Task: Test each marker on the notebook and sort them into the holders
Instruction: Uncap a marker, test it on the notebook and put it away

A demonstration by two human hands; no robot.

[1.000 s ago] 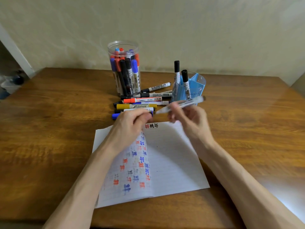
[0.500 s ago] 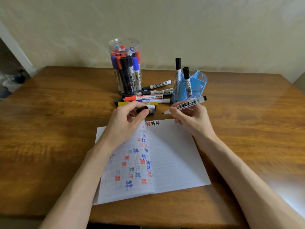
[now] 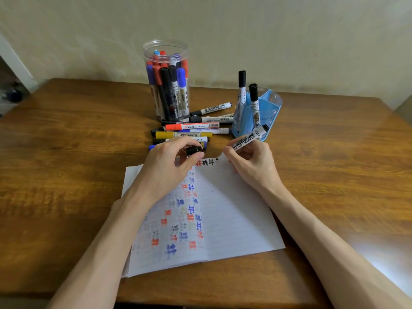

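Head view | uncapped whiteboard marker, tip at the top edge of the notebook | right hand grips its barrel | left hand pinches black cap | loose markers, clear jar and blue holder behind on table

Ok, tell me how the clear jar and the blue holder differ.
The clear jar is tall, round and colourless; the blue holder is shorter and tinted blue. The clear jar is packed with red, blue and black markers; the blue holder has just two black-capped markers. Both stand upright on the table, flanking the loose pile of markers.
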